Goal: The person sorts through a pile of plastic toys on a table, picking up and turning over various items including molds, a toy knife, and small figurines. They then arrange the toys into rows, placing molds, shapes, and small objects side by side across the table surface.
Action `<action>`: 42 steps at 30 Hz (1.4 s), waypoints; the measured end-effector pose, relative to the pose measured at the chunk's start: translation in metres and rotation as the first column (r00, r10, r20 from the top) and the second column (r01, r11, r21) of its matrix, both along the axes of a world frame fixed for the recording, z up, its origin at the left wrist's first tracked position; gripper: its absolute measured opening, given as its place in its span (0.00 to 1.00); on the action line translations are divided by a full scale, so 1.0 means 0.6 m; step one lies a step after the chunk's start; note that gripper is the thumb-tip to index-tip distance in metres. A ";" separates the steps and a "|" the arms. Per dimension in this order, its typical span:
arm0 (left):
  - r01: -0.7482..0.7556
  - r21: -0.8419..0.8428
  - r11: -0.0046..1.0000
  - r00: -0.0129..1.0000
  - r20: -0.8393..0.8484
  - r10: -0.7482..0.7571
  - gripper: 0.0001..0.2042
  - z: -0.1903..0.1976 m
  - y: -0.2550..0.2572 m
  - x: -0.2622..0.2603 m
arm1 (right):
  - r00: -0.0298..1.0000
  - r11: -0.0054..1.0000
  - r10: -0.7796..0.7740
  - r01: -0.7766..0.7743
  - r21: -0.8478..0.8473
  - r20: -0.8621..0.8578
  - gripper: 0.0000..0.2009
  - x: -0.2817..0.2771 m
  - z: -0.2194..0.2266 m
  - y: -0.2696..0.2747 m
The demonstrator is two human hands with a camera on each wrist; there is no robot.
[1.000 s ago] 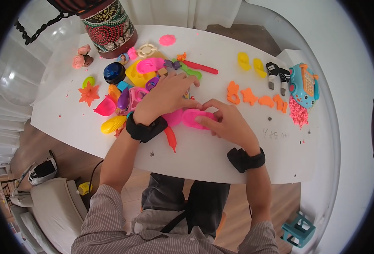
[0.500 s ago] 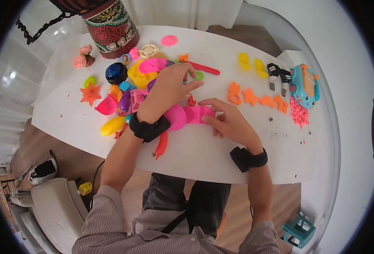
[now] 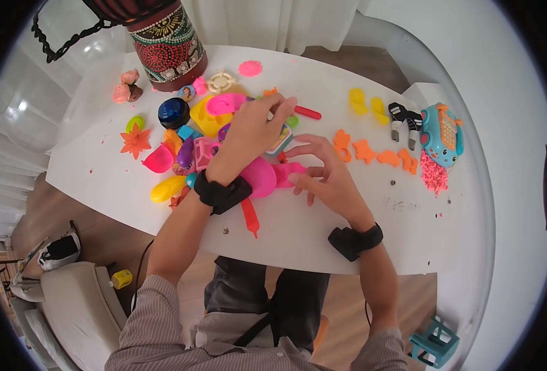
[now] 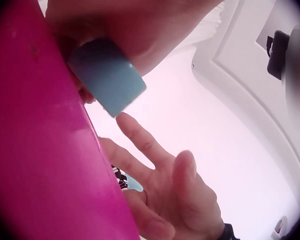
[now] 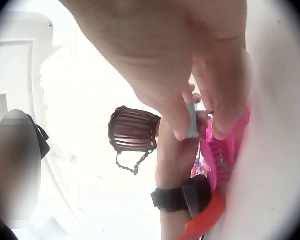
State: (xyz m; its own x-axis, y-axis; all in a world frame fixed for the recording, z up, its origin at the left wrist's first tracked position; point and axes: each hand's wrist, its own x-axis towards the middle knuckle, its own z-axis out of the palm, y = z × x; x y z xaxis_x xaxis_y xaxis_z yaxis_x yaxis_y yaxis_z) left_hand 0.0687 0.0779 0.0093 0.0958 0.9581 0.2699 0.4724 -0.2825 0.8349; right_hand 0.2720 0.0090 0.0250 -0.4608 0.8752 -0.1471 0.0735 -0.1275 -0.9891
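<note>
My left hand [image 3: 255, 130] is over the near right part of a toy heap, its fingers curled on a teal-edged, block-like toy [image 3: 281, 141]. The toy's smooth blue-teal side [image 4: 110, 77] shows below that hand in the left wrist view. My right hand [image 3: 329, 179] has its fingers spread beside a pink toy piece [image 3: 284, 174], thumb tip right at its edge. Left of that piece lies a round pink toy [image 3: 261, 178], partly under the left wrist. A red, long tapered toy [image 3: 250, 217] lies nearer the table's front edge.
Left of my hands are a yellow corn toy [image 3: 168, 188], a purple eggplant toy [image 3: 185, 152] and a dark blue round jar [image 3: 174, 113]. A patterned drum [image 3: 167, 49] stands behind. Orange cut-outs [image 3: 364, 151] and a toy phone [image 3: 441, 133] are to the right.
My right hand has come off the pink piece and spread its fingers. My left hand has moved away from the right hand's fingertips, and the teal-edged toy now shows under it. The red toy has shifted.
</note>
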 end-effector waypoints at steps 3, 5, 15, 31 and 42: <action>0.107 -0.009 0.994 0.990 0.089 -0.106 0.17 -0.003 -0.001 0.006 | 0.994 0.997 -0.067 0.064 -0.035 -0.084 0.34 -0.014 0.003 -0.006; 0.159 0.007 0.987 0.979 0.127 -0.159 0.17 0.004 -0.011 0.012 | 0.994 0.997 -0.074 0.073 -0.018 -0.076 0.35 -0.020 0.002 -0.006; 0.373 -0.017 0.928 0.898 0.260 -0.356 0.13 0.032 -0.026 0.013 | 0.938 0.901 -0.286 0.333 0.278 -0.196 0.35 -0.015 -0.007 -0.002; 0.658 -0.076 0.749 0.679 0.490 -0.547 0.31 0.058 -0.039 0.016 | 0.877 0.686 -0.428 0.472 0.554 -0.218 0.36 0.015 -0.018 0.013; 0.696 0.195 0.691 0.545 0.484 -0.685 0.30 0.034 -0.022 0.009 | 0.941 0.746 -0.279 0.338 0.573 -0.193 0.34 0.022 0.000 0.004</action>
